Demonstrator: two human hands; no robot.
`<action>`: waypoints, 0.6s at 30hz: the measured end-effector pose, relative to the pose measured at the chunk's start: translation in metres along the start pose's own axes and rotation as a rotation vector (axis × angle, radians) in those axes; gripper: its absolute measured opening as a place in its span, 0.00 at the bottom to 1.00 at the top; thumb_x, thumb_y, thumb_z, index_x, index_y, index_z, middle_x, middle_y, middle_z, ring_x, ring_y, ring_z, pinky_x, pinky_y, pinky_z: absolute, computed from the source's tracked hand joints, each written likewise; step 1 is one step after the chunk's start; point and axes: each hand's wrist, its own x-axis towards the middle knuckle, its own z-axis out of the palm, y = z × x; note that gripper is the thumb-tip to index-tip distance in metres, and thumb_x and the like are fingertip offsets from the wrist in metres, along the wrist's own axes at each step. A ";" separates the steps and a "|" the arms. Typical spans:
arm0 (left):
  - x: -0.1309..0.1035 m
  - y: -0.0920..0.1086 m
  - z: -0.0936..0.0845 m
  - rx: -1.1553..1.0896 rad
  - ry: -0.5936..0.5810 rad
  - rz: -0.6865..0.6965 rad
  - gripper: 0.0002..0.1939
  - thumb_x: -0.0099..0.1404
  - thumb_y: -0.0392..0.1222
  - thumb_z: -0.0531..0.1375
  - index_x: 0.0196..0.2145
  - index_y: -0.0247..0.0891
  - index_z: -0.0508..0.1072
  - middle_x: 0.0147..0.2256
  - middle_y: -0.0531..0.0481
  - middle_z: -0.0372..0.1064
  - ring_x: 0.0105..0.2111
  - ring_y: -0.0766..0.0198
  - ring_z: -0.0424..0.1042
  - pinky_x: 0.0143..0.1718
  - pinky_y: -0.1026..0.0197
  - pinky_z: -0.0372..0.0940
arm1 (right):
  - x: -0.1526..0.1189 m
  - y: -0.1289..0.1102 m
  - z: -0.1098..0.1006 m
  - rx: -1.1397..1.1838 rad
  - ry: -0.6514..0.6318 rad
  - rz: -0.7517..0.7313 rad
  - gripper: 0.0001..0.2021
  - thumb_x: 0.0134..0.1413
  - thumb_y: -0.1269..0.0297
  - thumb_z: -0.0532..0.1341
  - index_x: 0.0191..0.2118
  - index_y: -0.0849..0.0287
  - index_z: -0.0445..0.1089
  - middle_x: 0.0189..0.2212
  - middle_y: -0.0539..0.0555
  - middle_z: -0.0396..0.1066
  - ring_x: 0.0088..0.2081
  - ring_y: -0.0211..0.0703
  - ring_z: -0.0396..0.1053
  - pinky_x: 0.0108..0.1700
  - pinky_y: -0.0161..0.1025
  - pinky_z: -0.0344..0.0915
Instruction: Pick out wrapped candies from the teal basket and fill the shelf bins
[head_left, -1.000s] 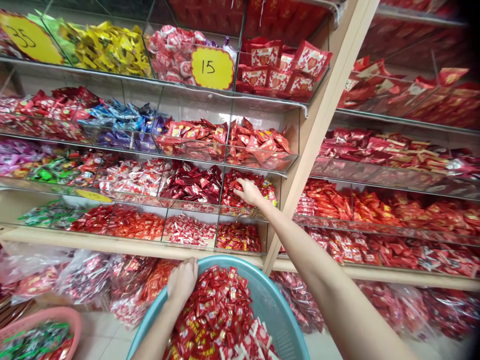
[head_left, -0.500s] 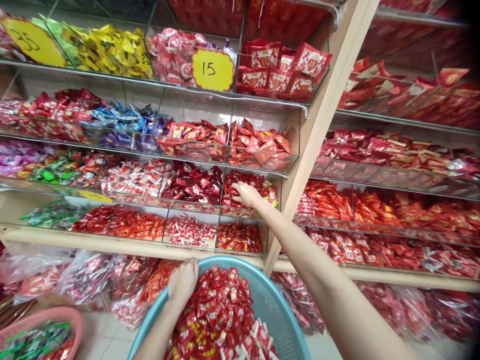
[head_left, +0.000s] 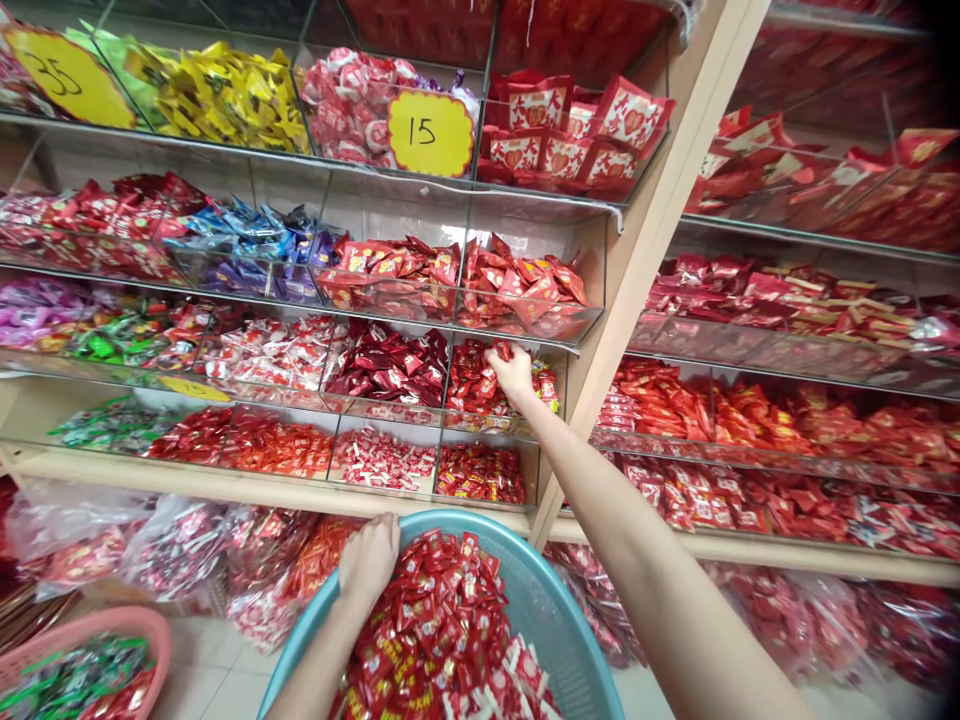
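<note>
My left hand (head_left: 370,555) is closed over the far left rim of a large blue plastic basket (head_left: 574,615). Red wrapped candies (head_left: 442,610) fill much of it, with white-and-red ones near its front. My right hand (head_left: 514,375) reaches into a clear shelf compartment of small red wrapped candies (head_left: 469,375). Its fingers are curled around some red candies, a few of which show at the fingertips; how many is hidden. Yellow-marked candies (head_left: 546,385) lie just right of this hand.
Clear dividers split the shelves into bins of candy. Dark red candies (head_left: 394,365) fill the neighbouring bin. A wooden upright (head_left: 637,270) stands right of my hand. Bagged candy (head_left: 180,550) lies under the bottom shelf. A pink basket (head_left: 154,635) sits at lower left.
My right hand has shifted slightly right and up within the bin, and red candies now show at its fingers. My left hand stays on the basket rim.
</note>
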 end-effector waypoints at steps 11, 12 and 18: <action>0.000 0.001 -0.002 -0.006 -0.010 -0.008 0.21 0.67 0.46 0.39 0.38 0.39 0.69 0.38 0.43 0.73 0.35 0.57 0.73 0.37 0.58 0.61 | -0.043 -0.033 -0.021 0.657 0.000 0.457 0.14 0.39 0.58 0.64 0.34 0.58 0.63 0.22 0.44 0.65 0.17 0.28 0.58 0.16 0.26 0.55; 0.000 0.001 -0.003 -0.007 -0.015 -0.010 0.21 0.67 0.46 0.39 0.38 0.38 0.69 0.38 0.42 0.73 0.36 0.57 0.73 0.37 0.58 0.61 | -0.059 -0.036 -0.027 0.680 -0.030 0.462 0.15 0.40 0.57 0.64 0.35 0.57 0.64 0.23 0.45 0.66 0.18 0.29 0.60 0.17 0.27 0.57; 0.000 0.001 -0.002 -0.071 0.009 -0.028 0.20 0.66 0.47 0.40 0.40 0.39 0.69 0.40 0.44 0.72 0.36 0.59 0.72 0.38 0.60 0.60 | -0.176 -0.029 -0.041 0.733 -0.141 0.571 0.20 0.39 0.57 0.66 0.40 0.58 0.66 0.30 0.48 0.70 0.28 0.35 0.68 0.32 0.33 0.67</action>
